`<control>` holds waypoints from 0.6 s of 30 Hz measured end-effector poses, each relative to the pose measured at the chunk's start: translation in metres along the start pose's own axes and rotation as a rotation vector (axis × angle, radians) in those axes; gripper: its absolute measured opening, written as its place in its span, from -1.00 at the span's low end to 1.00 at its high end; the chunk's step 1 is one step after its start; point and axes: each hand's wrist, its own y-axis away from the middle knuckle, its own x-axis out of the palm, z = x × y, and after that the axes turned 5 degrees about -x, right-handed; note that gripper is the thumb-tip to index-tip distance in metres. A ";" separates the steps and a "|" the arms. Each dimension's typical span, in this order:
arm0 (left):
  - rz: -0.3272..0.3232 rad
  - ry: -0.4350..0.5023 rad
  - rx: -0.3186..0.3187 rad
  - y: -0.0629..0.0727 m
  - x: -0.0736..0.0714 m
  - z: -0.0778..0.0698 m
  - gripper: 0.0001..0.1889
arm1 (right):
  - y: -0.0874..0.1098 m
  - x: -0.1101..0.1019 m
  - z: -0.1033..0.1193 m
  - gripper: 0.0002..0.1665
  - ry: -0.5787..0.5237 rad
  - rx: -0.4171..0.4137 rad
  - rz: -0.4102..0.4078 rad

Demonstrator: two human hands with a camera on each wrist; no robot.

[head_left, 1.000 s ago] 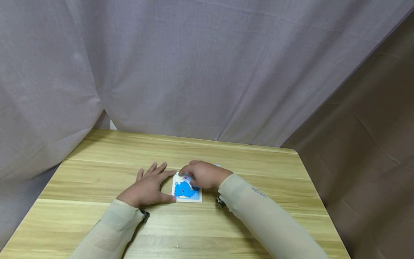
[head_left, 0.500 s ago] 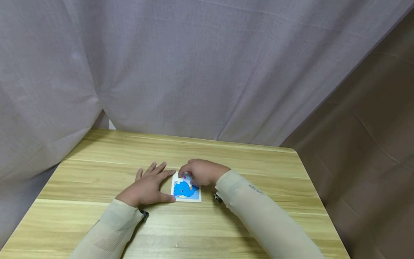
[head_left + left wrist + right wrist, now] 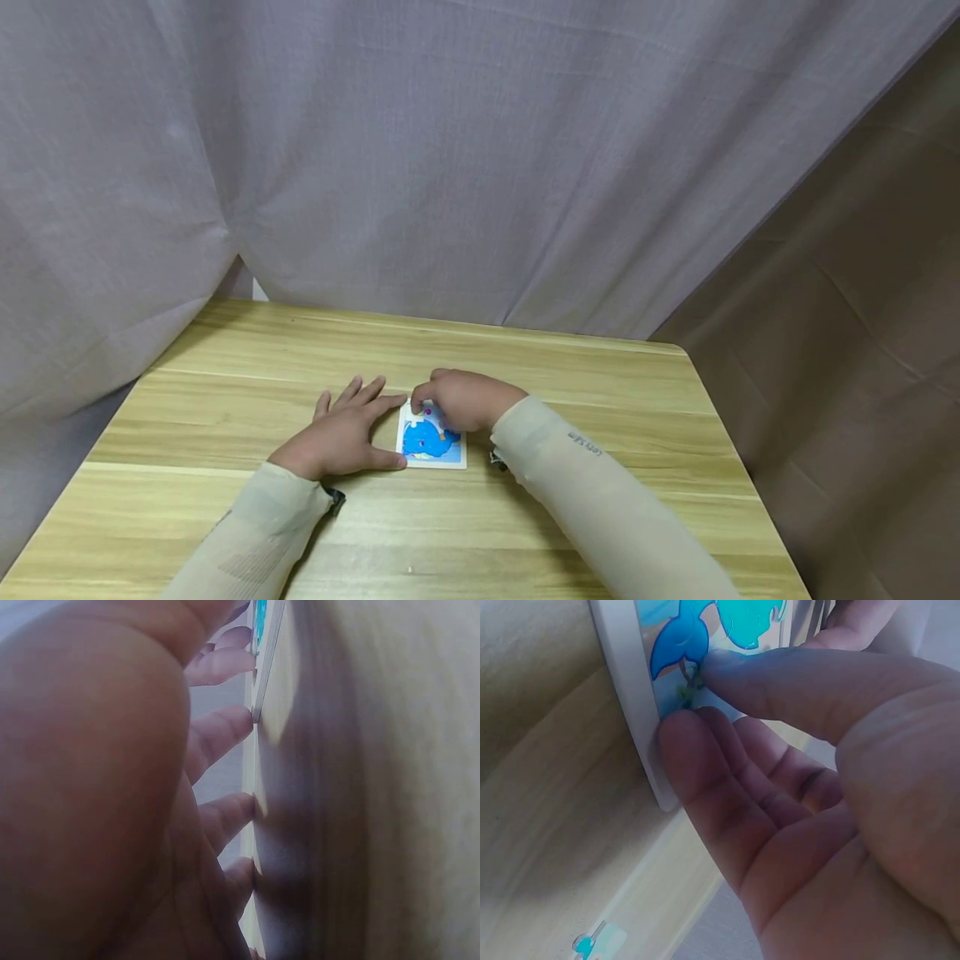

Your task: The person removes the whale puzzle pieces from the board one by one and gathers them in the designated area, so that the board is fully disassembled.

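Observation:
A small square jigsaw puzzle (image 3: 438, 454) with a pale frame and a blue sea animal lies on the wooden table. My left hand (image 3: 337, 437) is spread flat at its left side, thumb and index fingertips at the near and far left corners. My right hand (image 3: 468, 400) reaches over the far right part of the puzzle with bent fingers, index tip down near the far left corner. In the right wrist view, the thumb (image 3: 765, 682) touches the picture beside a blue tail, the other fingertips close to the frame. I cannot tell whether a puzzle piece is between them.
A small flat piece with a teal mark (image 3: 589, 946) lies on the table (image 3: 600, 400) beyond the right hand. Grey curtains (image 3: 450, 167) hang behind the table's far edge, and a brown curtain (image 3: 847, 317) hangs at the right.
My right hand and sleeve have shifted slightly left over the puzzle. A blue edge behind the right hand has gone out of sight. The left hand keeps its place.

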 end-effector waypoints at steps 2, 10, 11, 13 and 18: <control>0.002 0.002 -0.001 0.000 0.000 0.000 0.08 | 0.000 0.001 0.000 -0.42 0.000 0.002 -0.009; 0.004 -0.005 -0.002 -0.001 0.000 0.000 0.08 | 0.004 0.006 -0.001 -0.46 -0.035 0.006 -0.057; 0.003 -0.006 -0.001 -0.001 0.001 0.000 0.08 | 0.005 0.007 -0.002 -0.46 -0.035 0.001 -0.064; 0.004 -0.008 -0.006 -0.001 0.001 0.000 0.08 | 0.007 0.009 -0.004 -0.47 -0.039 -0.010 -0.078; 0.002 -0.005 -0.008 -0.001 0.001 0.001 0.08 | 0.010 0.013 -0.008 -0.48 -0.031 -0.056 -0.122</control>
